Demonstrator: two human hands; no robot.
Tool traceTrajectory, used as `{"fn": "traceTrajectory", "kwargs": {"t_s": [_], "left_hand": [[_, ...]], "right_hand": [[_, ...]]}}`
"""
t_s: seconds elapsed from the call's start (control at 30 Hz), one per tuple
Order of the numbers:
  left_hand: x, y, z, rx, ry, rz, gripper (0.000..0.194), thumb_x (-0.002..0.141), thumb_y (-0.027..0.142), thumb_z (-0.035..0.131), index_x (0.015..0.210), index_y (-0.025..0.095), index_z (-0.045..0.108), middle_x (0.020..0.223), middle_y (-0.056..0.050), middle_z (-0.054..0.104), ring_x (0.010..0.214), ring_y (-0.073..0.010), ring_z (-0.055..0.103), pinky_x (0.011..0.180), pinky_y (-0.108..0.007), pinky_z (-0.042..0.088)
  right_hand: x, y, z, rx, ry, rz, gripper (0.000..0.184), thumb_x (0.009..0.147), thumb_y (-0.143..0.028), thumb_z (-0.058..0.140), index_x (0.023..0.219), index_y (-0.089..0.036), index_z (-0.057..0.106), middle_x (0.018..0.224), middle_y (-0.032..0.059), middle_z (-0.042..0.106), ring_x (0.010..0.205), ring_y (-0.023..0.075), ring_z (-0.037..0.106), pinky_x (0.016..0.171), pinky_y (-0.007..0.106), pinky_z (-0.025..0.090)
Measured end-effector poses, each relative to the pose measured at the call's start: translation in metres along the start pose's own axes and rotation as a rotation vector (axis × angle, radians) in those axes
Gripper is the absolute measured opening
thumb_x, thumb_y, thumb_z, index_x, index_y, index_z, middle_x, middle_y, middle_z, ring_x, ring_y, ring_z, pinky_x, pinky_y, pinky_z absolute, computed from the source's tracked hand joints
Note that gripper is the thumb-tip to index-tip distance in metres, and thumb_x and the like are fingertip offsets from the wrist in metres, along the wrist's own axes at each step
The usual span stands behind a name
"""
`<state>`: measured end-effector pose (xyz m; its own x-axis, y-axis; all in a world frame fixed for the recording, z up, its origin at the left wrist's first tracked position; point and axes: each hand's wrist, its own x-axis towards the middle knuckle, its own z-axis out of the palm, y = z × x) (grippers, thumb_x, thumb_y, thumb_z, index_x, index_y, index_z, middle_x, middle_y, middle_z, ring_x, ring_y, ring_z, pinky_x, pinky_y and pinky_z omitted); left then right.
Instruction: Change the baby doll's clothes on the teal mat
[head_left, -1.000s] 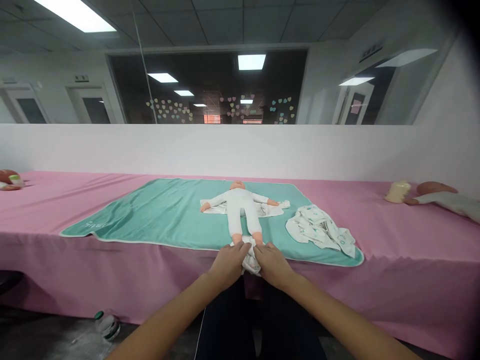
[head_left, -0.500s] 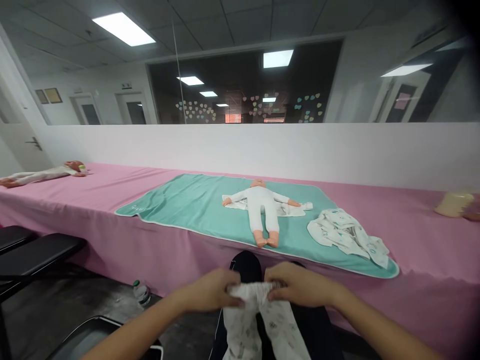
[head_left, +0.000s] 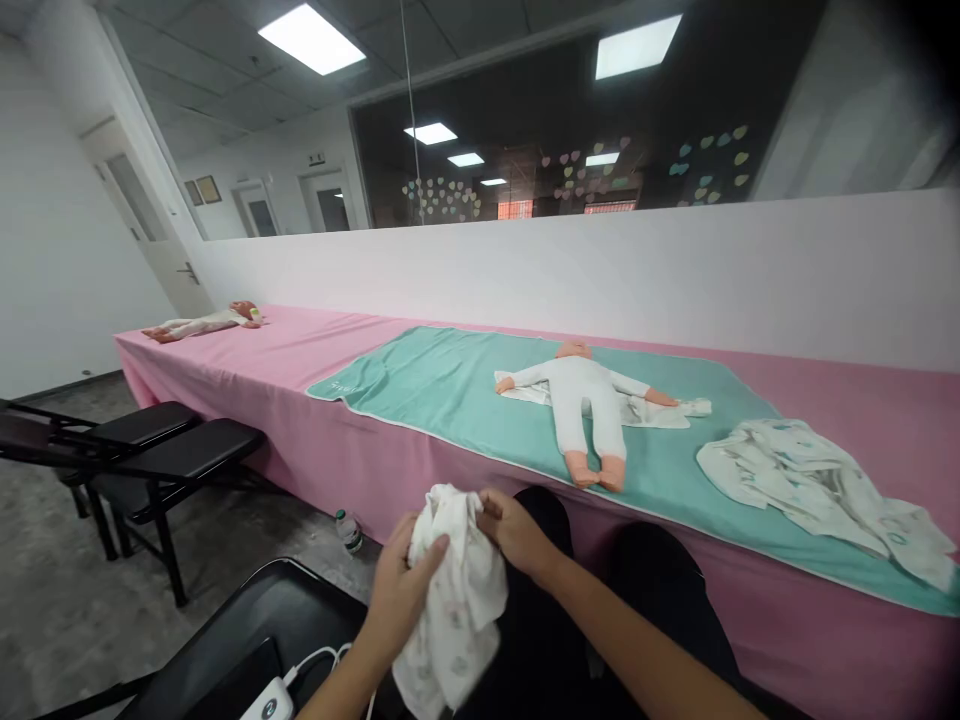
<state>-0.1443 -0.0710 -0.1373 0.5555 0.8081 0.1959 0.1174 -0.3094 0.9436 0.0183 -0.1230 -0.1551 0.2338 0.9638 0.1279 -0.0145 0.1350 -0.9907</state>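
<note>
White baby pants (head_left: 456, 600) with a faint print hang bunched above my lap. My left hand (head_left: 403, 580) grips them along the left side, thumb across the cloth. At the upper right edge, the fingers of my right hand (head_left: 514, 530) pinch the fabric. Beyond my knees, a baby doll (head_left: 585, 390) in a white bodysuit lies on its back, arms spread, feet toward me. A white cloth (head_left: 660, 411) shows beneath its arms. Both lie on a green blanket (head_left: 450, 385). Near the blanket's right end sits a crumpled printed white cloth (head_left: 810, 480).
A pink-covered table (head_left: 420, 470) runs along the wall. Another doll (head_left: 210, 322) lies at its far left end. Black chairs (head_left: 176, 460) stand to the left. Beside me, a chair (head_left: 300, 590) holds a white device (head_left: 270, 700) with a cable. A bottle (head_left: 349, 530) stands on the floor.
My view has swung left. The pants, held by the waistband with legs hanging apart before, are now bunched together and raised, with my left hand around their side.
</note>
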Motion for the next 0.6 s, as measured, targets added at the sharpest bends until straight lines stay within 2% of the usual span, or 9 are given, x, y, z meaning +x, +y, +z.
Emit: {"fn": "traceTrajectory", "kwargs": {"t_s": [0.07,0.13,0.17,0.23,0.33,0.43,0.47,0.53,0.6], "left_hand": [[0.004,-0.014,-0.021,0.078,0.126,0.031,0.036,0.08,0.043,0.051,0.106,0.018,0.055,0.113,-0.007,0.055,0.108,-0.023,0.05,0.094,-0.032,0.039],[0.006,-0.026,-0.038,0.066,0.15,-0.056,0.037,0.08,0.045,0.049,0.104,0.017,0.056,0.104,-0.007,0.059,0.097,-0.0211,0.055,0.084,-0.03,0.044],[0.006,-0.032,-0.047,0.06,0.146,-0.13,0.038,0.079,0.046,0.049,0.1,0.016,0.057,0.093,-0.006,0.061,0.086,-0.0199,0.057,0.075,-0.029,0.046],[0.006,-0.04,-0.072,0.114,0.192,-0.258,0.037,0.074,0.048,0.053,0.087,0.014,0.059,0.069,-0.002,0.058,0.063,-0.0167,0.054,0.058,-0.026,0.045],[0.004,-0.048,-0.128,0.341,0.463,-0.346,0.034,0.07,0.047,0.053,0.077,0.014,0.058,0.063,0.0,0.055,0.058,-0.0156,0.05,0.051,-0.025,0.04],[-0.004,-0.066,-0.191,0.617,0.78,-0.48,0.031,0.068,0.047,0.053,0.075,0.017,0.053,0.064,0.0,0.053,0.063,-0.0171,0.05,0.05,-0.024,0.037],[-0.009,-0.076,-0.208,0.65,0.868,-0.574,0.029,0.067,0.047,0.052,0.072,0.018,0.05,0.062,0.001,0.05,0.062,-0.017,0.05,0.049,-0.024,0.036],[-0.022,-0.105,-0.228,0.731,0.875,-0.682,0.03,0.067,0.049,0.05,0.067,0.019,0.046,0.057,0.002,0.044,0.06,-0.0176,0.05,0.047,-0.024,0.036],[-0.041,-0.141,-0.233,0.863,0.794,-0.735,0.03,0.066,0.048,0.048,0.064,0.019,0.044,0.053,0.0,0.042,0.059,-0.0213,0.052,0.047,-0.026,0.036]], "right_hand": [[-0.012,0.049,0.027,0.161,-0.117,0.181,0.053,0.063,-0.06,0.07,0.08,-0.013,0.052,0.074,0.0014,0.053,0.068,0.0131,0.051,0.062,0.022,0.039],[-0.028,0.083,0.058,0.242,-0.276,0.327,0.057,0.054,-0.056,0.077,0.085,-0.013,0.057,0.077,0.0028,0.056,0.07,0.0155,0.055,0.062,0.023,0.04],[-0.036,0.093,0.071,0.254,-0.33,0.382,0.056,0.058,-0.055,0.075,0.092,-0.014,0.057,0.082,0.0036,0.058,0.073,0.0166,0.057,0.064,0.023,0.041],[-0.047,0.1,0.084,0.241,-0.411,0.392,0.058,0.066,-0.053,0.071,0.106,-0.015,0.054,0.091,0.0056,0.059,0.079,0.0176,0.06,0.065,0.023,0.042],[-0.052,0.099,0.063,0.172,-0.386,0.334,0.06,0.07,-0.054,0.067,0.113,-0.015,0.051,0.097,0.008,0.059,0.083,0.0171,0.06,0.065,0.022,0.042],[-0.057,0.103,0.021,0.143,-0.167,0.379,0.06,0.064,-0.057,0.069,0.1,-0.011,0.056,0.092,0.009,0.06,0.077,0.0163,0.06,0.065,0.024,0.044],[-0.061,0.105,0.01,0.181,-0.088,0.392,0.06,0.063,-0.058,0.07,0.096,-0.011,0.056,0.092,0.0091,0.06,0.076,0.016,0.06,0.066,0.025,0.045],[-0.072,0.109,-0.005,0.291,0.023,0.388,0.058,0.063,-0.058,0.07,0.095,-0.011,0.055,0.094,0.0089,0.059,0.076,0.0154,0.06,0.069,0.026,0.046],[-0.086,0.111,-0.01,0.371,0.054,0.361,0.055,0.066,-0.056,0.069,0.096,-0.012,0.055,0.095,0.0086,0.058,0.078,0.0151,0.06,0.072,0.026,0.047]]}}
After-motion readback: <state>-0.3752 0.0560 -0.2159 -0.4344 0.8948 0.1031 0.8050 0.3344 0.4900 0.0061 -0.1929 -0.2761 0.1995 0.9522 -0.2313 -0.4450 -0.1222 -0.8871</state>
